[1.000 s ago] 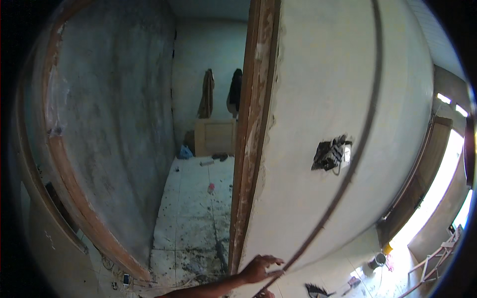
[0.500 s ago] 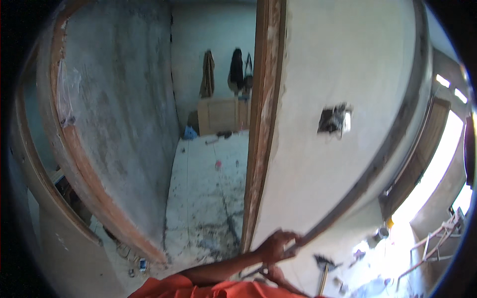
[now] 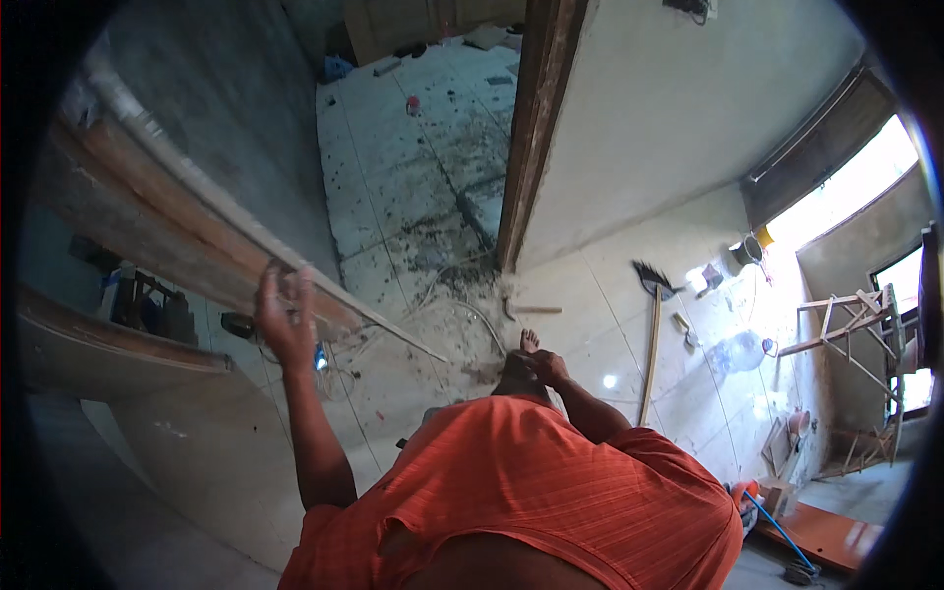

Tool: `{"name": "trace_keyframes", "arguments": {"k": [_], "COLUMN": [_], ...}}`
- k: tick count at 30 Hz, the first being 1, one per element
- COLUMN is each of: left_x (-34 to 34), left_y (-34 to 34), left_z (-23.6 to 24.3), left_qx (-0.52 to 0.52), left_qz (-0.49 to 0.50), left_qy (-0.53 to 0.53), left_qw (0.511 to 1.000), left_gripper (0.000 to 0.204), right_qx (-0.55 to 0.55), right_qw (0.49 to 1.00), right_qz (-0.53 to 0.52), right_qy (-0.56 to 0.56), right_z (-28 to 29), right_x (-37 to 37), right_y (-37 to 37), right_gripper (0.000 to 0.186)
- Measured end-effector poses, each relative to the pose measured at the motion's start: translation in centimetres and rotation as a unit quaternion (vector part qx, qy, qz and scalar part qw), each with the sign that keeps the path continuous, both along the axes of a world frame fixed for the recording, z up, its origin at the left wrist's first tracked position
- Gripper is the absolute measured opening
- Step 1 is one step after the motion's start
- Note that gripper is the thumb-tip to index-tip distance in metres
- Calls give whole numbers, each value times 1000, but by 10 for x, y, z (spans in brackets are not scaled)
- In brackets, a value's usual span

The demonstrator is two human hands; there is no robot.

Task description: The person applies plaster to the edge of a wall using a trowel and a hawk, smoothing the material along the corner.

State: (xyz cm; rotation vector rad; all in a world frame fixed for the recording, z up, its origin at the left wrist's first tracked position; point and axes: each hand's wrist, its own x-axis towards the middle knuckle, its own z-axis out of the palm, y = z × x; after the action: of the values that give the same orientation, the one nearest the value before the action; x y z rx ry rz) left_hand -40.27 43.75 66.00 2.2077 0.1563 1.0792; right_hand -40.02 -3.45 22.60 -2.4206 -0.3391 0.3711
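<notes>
The left hand [image 3: 285, 315], half-curled and blurred, was up at a long pale strip [image 3: 393, 329] slanting past its fingertips; I couldn't tell whether it gripped. The right hand [image 3: 547, 367] lay at the leg [image 3: 519, 382], its grasp unclear, a hammer [image 3: 537, 310] beyond it.

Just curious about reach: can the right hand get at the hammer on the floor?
Probably not without reaching lower: the right hand is by the leg, the hammer down past the foot, though nothing covers it.
</notes>
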Motion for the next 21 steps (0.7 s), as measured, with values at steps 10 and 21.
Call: {"name": "trace_keyframes", "arguments": {"k": [10,21], "left_x": [-124,-129], "left_y": [77,107], "left_z": [-15,-38], "left_qx": [-87,-36], "left_qz": [111,176], "left_qy": [23,64], "left_qw": [990,982], "left_gripper": [44,54], "right_qx": [-216,124], "right_qw": [955,982], "right_qz": [74,-91], "right_qy": [191,109], "right_z": [11,25], "right_x": [-122,-120], "right_y": [9,16], "right_gripper": [28,36]}}
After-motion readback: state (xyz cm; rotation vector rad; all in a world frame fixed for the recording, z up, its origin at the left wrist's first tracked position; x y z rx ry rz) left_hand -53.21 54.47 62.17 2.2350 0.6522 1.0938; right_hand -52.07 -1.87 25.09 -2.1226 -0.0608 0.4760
